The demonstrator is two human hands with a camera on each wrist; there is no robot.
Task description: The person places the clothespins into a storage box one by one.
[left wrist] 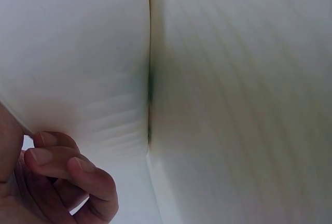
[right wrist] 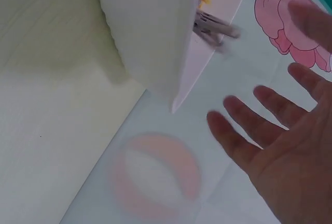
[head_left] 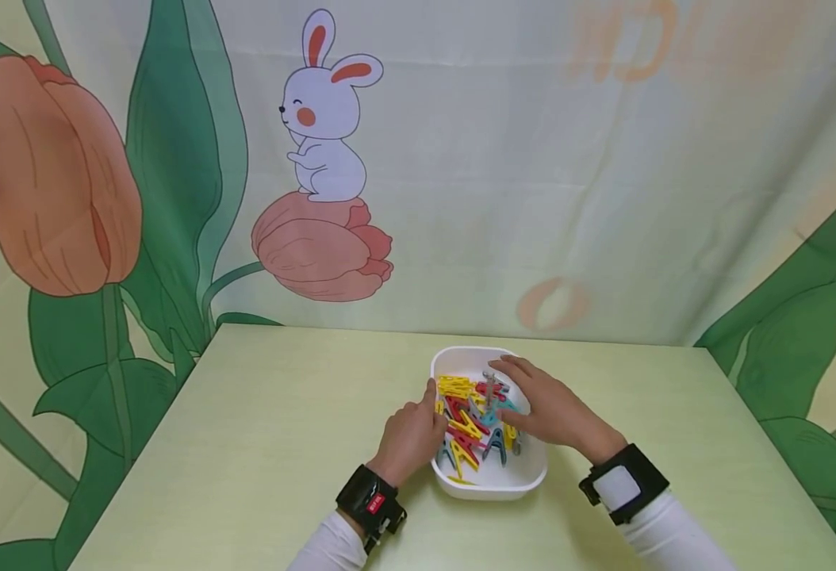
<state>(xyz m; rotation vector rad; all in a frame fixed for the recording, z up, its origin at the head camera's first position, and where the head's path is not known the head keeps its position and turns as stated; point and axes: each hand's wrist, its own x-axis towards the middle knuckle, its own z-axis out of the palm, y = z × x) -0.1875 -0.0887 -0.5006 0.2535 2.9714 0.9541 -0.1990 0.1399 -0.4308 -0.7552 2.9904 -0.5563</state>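
Observation:
A white plastic basin (head_left: 489, 490) holds a heap of clothespins (head_left: 464, 428) in yellow, red, blue and grey. At its left side, my left hand (head_left: 411, 440) grips the rim; in the left wrist view its curled fingers (left wrist: 96, 182) lie by the basin's outer wall (left wrist: 78, 53). Over the right part of the basin, my right hand (head_left: 550, 404) has its fingers spread apart, with nothing between them in the right wrist view. A grey clothespin (right wrist: 215, 25), blurred, shows beside the basin wall just off the right fingertips (right wrist: 218, 123).
The basin stands on a pale yellow-green table (head_left: 304, 412), near its back edge. Behind hangs a cloth backdrop (head_left: 461, 198) printed with a rabbit, tulips and leaves. Each wrist wears a black strap (head_left: 370, 505) below a white sleeve (head_left: 328, 547).

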